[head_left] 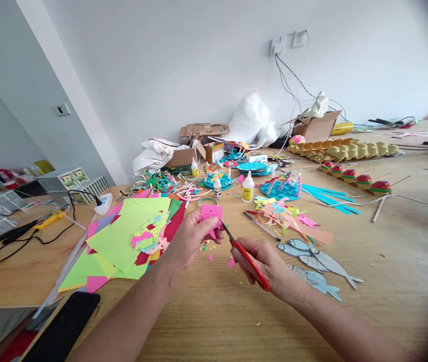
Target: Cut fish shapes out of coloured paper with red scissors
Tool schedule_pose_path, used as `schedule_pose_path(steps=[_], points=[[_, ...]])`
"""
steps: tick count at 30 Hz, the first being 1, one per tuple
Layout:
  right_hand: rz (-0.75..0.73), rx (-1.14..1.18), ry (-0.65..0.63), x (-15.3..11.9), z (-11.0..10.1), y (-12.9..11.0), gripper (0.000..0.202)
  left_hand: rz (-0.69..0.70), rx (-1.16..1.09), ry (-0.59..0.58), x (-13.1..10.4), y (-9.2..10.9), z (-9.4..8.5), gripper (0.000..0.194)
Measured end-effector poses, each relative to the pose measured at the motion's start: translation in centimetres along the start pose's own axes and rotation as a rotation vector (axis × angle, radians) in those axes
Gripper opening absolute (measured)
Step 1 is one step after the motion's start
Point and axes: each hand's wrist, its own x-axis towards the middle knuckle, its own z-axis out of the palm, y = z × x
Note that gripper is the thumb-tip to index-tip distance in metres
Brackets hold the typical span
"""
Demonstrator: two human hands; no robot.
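Between the thumb and fingers of my left hand point(194, 236) is a small piece of pink paper point(209, 213) with dark drawn lines. My right hand point(261, 264) grips the red handles of a pair of scissors point(250, 262). The blades point up and left and reach the right edge of the pink paper. Small pink scraps point(232, 262) lie on the wooden table below my hands. To the left, a pile of small cut paper shapes point(149, 236) rests on green paper sheets point(126, 226).
Glue bottles point(248, 188) stand beyond my hands. A pen point(261, 226), paper strips point(315, 230) and paper fish point(323, 261) lie at right. Egg cartons point(364, 150) and cardboard boxes point(183, 157) are at the back. A black phone point(65, 327) lies near the front left edge.
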Motion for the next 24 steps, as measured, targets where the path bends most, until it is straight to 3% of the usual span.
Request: schedule_pose_path(steps=[7,24], points=[[0.069,0.05,0.025,-0.1,0.2,-0.6,0.045,0.002,0.094,0.075,0.0,0.0,-0.3,0.017],[0.064,0.173,-0.006,-0.1,0.1,-0.6,0.047,-0.065,-0.038,0.021,-0.4,-0.3,1.0,0.018]])
